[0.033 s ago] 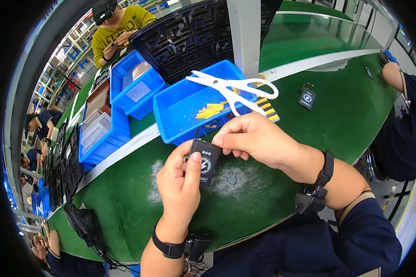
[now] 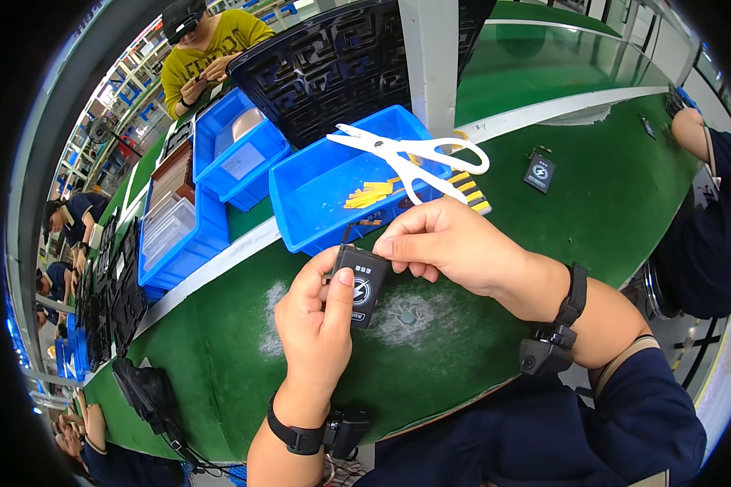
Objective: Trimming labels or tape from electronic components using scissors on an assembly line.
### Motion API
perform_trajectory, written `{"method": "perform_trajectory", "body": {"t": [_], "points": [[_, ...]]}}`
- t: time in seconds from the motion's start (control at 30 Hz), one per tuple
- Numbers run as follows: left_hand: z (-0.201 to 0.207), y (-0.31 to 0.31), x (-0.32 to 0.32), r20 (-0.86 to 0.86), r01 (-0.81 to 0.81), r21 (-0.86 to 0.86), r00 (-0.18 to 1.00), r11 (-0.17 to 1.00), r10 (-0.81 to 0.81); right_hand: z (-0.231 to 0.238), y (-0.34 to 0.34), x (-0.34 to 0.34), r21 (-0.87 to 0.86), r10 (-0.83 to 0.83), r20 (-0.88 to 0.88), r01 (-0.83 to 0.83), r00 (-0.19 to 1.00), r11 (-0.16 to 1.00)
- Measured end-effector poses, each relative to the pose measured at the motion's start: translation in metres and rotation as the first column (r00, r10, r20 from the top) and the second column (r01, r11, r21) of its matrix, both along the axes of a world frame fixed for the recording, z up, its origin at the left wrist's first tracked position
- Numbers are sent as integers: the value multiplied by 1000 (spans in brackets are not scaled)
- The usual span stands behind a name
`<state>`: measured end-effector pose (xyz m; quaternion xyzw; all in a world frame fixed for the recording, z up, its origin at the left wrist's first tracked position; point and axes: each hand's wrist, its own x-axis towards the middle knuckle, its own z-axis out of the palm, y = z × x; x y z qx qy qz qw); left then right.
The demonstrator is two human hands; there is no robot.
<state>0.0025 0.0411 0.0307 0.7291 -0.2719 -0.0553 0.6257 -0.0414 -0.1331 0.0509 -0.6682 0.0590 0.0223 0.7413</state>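
Note:
My left hand [image 2: 313, 325] is closed round a flat black battery [image 2: 364, 296] with a white lightning-bolt mark, its thumb lying across the front face. A thin dark strip [image 2: 347, 234] sticks up from the battery's upper end. At the top right corner of the battery, my right hand [image 2: 447, 247] pinches thumb and forefinger together; whatever is between them is hidden. Just beyond my hands stands a blue bin [image 2: 300, 191] with yellow strips [image 2: 371, 195] inside. White scissors [image 2: 398, 150] rest over this bin, blades apart. A second black battery [image 2: 539, 173] lies farther right on the green table.
More blue bins [image 2: 188, 252] stand at the left, one with clear plastic pieces. A large black tray [image 2: 333, 65] leans behind, beside a white post [image 2: 430, 65]. A black pouch [image 2: 148, 394] lies at the near left. Co-workers sit at the left, far side and right.

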Motion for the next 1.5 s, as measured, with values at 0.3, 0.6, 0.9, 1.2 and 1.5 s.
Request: {"method": "perform_trajectory", "body": {"t": [0.3, 0.6, 0.9, 1.2, 1.5], "points": [[0, -1, 2, -30, 43, -53, 999, 998, -45, -4, -5, 3, 102, 79, -36, -75, 996, 992], [-1, -3, 0, -124, 42, -148, 990, 988, -61, -15, 6, 2, -79, -42, 239, 62, 970, 995], [-2, -1, 3, -92, 121, -108, 987, 987, -131, -6, -2, 1, 16, 19, 69, -20, 997, 1000], [-3, 1, 4, -62, 162, -25, 985, 987, -163, -8, -6, 2, 196, 88, -15, -83, 996, 977], [-1, 1, 2, -130, 160, -35, 978, 987, -163, -6, -7, 2, 64, 80, -2, -80, 997, 995]]}}
